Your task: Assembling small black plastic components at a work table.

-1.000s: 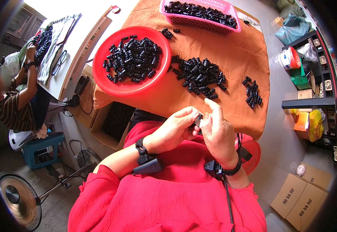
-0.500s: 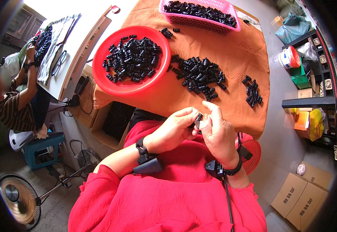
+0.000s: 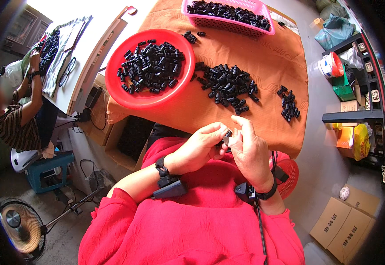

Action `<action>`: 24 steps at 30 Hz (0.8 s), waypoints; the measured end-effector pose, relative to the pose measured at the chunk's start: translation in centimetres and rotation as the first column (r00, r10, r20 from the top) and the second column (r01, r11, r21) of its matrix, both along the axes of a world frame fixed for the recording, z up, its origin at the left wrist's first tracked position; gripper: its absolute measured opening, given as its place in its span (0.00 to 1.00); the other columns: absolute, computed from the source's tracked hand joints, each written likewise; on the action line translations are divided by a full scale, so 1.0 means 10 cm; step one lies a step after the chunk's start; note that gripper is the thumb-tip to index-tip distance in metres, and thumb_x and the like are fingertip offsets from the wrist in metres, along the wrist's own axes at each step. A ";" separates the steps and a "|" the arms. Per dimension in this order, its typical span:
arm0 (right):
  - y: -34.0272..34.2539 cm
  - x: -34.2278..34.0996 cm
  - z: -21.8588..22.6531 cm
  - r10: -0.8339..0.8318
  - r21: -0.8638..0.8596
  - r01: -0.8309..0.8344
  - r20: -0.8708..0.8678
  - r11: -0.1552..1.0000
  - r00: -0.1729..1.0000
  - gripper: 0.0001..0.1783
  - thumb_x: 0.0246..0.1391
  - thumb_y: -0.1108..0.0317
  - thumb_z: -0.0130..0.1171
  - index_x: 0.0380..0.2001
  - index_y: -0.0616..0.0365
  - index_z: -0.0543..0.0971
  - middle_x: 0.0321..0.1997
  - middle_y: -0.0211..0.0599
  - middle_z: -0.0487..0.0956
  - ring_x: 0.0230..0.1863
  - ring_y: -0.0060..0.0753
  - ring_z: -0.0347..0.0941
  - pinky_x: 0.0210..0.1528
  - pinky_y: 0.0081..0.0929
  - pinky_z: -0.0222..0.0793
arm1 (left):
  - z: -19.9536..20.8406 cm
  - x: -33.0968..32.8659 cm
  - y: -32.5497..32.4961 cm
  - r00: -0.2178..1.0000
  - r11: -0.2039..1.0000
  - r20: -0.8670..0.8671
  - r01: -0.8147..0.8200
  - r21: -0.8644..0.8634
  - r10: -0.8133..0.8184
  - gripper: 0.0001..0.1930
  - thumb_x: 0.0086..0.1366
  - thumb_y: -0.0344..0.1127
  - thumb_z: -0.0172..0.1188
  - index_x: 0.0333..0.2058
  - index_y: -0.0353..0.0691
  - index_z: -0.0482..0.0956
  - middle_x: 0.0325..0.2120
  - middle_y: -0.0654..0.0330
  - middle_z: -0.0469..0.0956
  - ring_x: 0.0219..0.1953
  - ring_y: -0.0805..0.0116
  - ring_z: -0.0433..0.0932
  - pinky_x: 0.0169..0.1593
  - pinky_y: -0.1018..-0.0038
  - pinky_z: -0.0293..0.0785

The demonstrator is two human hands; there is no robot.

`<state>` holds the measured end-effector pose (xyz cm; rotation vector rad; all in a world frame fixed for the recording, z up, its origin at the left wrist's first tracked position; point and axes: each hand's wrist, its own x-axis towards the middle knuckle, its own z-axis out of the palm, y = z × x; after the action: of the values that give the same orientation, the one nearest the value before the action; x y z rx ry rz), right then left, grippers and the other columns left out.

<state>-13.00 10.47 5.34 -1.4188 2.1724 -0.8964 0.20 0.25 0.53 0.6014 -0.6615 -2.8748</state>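
Orange cloth drapes the tabletop (image 3: 269, 66), and beyond its left side a co-worker in a striped top (image 3: 18, 126) sits at a white table (image 3: 86, 57). Close to the near edge, both hands meet in front of the person's red top (image 3: 192, 221). The left hand (image 3: 199, 150) is mostly closed, its thumb and forefinger pinching a small black piece (image 3: 227, 134); its other fingers curl beneath. The right hand (image 3: 250, 159) is partly open: the thumb is bent in at the piece, the forefinger points up and away from it, and the remaining fingers are largely hidden. Whether that thumb presses on the piece is too small to tell. Similar black parts fill a red basin (image 3: 150, 103) and a pink basket (image 3: 263, 9), with a loose heap (image 3: 227, 86) between basin and a smaller cluster (image 3: 289, 105) to the right.
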 end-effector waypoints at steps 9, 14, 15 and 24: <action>0.01 -0.01 -0.04 0.011 0.007 -0.012 0.068 1.000 0.998 0.18 0.64 0.64 0.49 0.55 0.58 0.67 0.23 0.48 0.79 0.26 0.56 0.78 0.29 0.50 0.70 | -0.02 0.01 0.01 1.000 0.999 0.002 -0.006 -0.052 0.006 0.09 0.74 0.43 0.50 0.40 0.46 0.72 0.30 0.70 0.73 0.29 0.80 0.71 0.32 0.82 0.66; 0.00 0.02 0.00 -0.042 0.031 0.041 0.025 0.999 0.999 0.19 0.64 0.65 0.50 0.56 0.58 0.68 0.23 0.48 0.79 0.27 0.55 0.78 0.28 0.48 0.70 | -0.02 0.01 0.00 1.000 0.999 0.025 0.019 -0.044 -0.018 0.09 0.74 0.42 0.49 0.39 0.45 0.72 0.29 0.69 0.73 0.28 0.80 0.71 0.32 0.82 0.67; 0.01 0.00 -0.05 -0.074 -0.035 0.073 -0.015 0.997 0.997 0.19 0.64 0.65 0.50 0.56 0.58 0.68 0.23 0.48 0.79 0.27 0.54 0.78 0.28 0.47 0.70 | -0.01 0.02 -0.01 0.999 0.998 0.008 0.038 -0.055 -0.038 0.09 0.74 0.42 0.49 0.39 0.44 0.72 0.28 0.69 0.73 0.28 0.80 0.70 0.32 0.82 0.67; 0.08 -0.10 -0.05 -0.078 -0.058 0.101 0.322 0.993 0.943 0.15 0.65 0.73 0.47 0.54 0.62 0.70 0.29 0.42 0.79 0.27 0.33 0.80 0.29 0.30 0.74 | 0.00 0.00 -0.05 0.996 0.996 -0.058 0.066 0.063 -0.063 0.12 0.73 0.44 0.51 0.37 0.40 0.72 0.24 0.67 0.70 0.24 0.78 0.66 0.26 0.82 0.61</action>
<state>-13.97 11.30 4.82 -1.1207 1.9874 -1.1623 0.15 -0.21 0.57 0.5146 -0.5927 -2.9712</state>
